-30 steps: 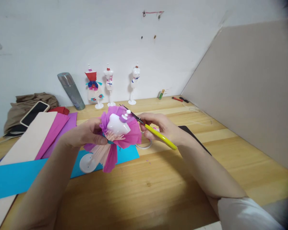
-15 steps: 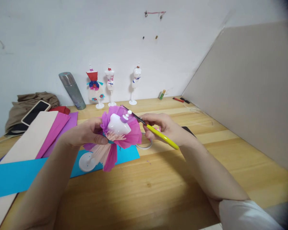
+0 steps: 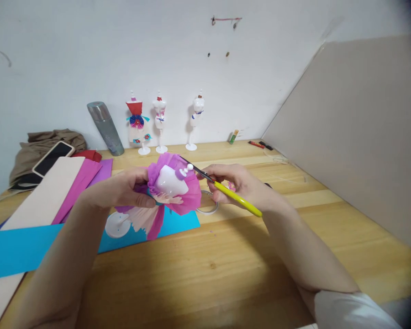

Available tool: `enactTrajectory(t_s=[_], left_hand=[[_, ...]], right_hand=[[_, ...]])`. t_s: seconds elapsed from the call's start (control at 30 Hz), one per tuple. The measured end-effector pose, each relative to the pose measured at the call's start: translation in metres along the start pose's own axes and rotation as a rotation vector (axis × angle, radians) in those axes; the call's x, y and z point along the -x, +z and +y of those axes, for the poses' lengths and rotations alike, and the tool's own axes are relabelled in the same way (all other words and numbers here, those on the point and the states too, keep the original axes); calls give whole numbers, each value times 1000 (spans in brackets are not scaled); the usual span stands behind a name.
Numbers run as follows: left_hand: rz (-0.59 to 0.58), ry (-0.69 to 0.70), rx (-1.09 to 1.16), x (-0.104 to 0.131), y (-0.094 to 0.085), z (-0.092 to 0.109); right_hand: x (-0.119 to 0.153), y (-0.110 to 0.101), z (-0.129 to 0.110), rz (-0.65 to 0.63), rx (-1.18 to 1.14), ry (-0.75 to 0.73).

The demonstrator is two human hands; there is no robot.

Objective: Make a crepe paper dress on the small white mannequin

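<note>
Above the tabletop (image 3: 226, 274), clamped dressed mannequin (image 3: 171, 182) in left hand (image 3: 125, 189) (likely for steadiness) and scissors (image 3: 238, 199) in right hand (image 3: 241, 183) beside ruffle (image 3: 191, 196).

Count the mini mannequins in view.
4: a red-topped mannequin, a middle mannequin and a right-end mannequin stand along the wall; a paper-dressed mannequin is in the left hand. Any behind the arms would be hidden.
</note>
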State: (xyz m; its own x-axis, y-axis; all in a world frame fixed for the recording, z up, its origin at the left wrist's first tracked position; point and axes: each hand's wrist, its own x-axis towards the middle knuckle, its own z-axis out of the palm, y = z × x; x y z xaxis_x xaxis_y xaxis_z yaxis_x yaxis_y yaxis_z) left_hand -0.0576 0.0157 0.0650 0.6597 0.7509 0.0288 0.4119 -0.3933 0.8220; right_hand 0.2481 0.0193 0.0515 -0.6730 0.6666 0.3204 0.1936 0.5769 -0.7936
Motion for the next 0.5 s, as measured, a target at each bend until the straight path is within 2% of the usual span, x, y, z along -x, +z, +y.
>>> enactTrajectory(t_s=[0.1, 0.27, 0.5], left_hand=[[-10, 41, -42, -1, 1, 0], [-54, 220, 61, -4, 4, -2], [-121, 301, 95, -8, 6, 0]], right_hand=[[1, -1, -4, -25, 34, -16], [0, 0, -5, -69, 0, -68], [-2, 0, -2, -32, 36, -117]])
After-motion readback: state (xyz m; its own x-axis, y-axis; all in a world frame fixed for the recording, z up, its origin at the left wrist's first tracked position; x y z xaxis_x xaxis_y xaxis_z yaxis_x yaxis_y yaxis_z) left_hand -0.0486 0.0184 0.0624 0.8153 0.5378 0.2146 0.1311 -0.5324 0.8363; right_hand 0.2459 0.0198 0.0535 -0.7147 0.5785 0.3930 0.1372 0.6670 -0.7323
